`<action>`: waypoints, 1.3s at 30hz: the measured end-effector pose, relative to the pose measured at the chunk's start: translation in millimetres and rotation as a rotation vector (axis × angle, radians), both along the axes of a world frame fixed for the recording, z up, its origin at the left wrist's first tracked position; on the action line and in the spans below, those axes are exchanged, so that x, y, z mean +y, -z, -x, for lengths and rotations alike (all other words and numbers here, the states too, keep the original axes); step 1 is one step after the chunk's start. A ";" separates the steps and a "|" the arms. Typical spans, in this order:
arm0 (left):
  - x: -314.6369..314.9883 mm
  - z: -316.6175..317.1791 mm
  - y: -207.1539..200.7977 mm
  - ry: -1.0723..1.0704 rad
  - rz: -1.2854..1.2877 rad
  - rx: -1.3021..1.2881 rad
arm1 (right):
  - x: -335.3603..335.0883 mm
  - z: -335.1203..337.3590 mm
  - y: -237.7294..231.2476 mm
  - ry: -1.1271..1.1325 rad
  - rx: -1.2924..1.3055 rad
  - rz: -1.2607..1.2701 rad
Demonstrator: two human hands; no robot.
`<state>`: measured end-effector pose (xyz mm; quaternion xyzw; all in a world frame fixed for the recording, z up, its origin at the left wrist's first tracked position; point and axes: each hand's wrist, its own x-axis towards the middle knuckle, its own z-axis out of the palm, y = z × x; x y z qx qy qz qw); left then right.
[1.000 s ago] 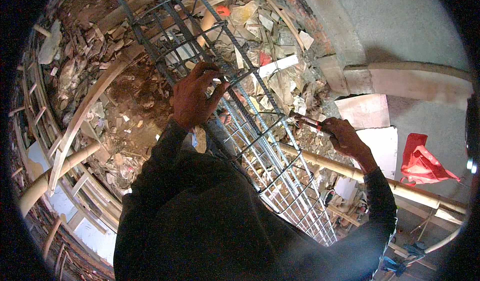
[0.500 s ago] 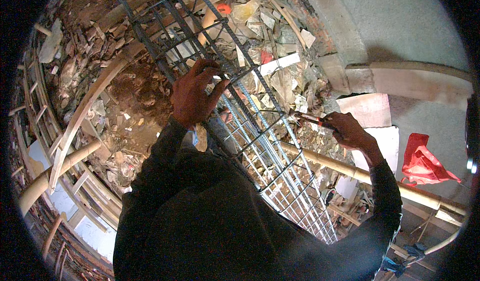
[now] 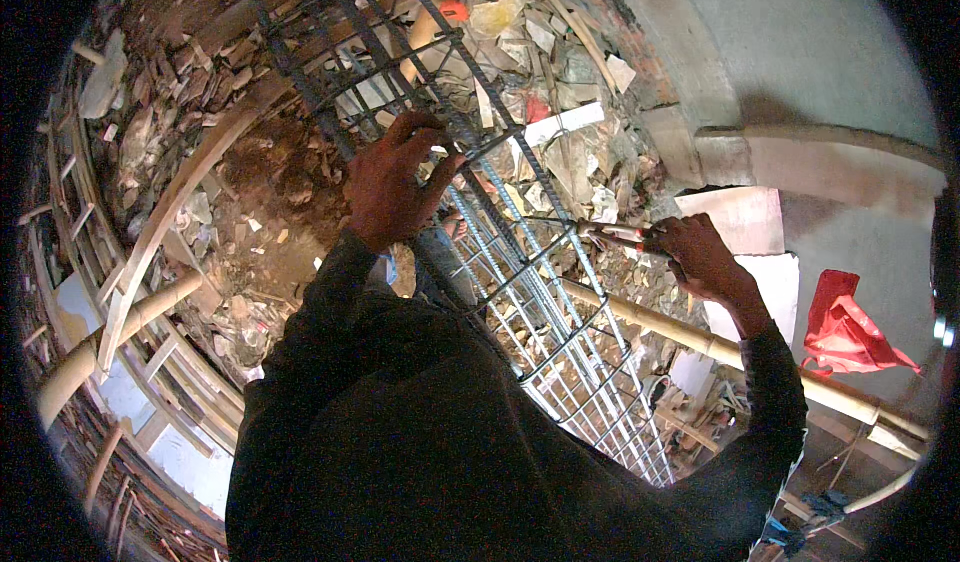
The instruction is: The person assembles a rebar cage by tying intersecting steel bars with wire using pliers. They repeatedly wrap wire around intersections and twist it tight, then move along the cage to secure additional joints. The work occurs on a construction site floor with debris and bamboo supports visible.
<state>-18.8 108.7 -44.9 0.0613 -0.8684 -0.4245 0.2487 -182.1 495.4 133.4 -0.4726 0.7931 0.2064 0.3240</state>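
A long rebar cage of dark lengthwise bars and square stirrups slants from the upper left to the lower right in front of me. Across its upper part my left hand is closed, thumb and fingers curled round a bar beside a stirrup. To the right, my right hand grips a pair of pincers by the handles. Their jaws meet the cage's right edge, at the corner of a stirrup; any tie wire there is too small to make out.
Broken tile and rubble cover the ground below. A bamboo pole passes under the cage to the right. A red plastic bag lies on the grey floor. Bamboo framing stands at the left.
The pincers' handles look slightly farther apart, and the jaws stay at the cage's right edge. My left hand keeps its place on the cage. The whole view has shifted slightly.
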 end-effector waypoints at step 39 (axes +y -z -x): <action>0.7 1.2 -0.3 0.019 -0.061 -0.076 | 15.2 -0.3 23.2 -0.030 0.269 -0.027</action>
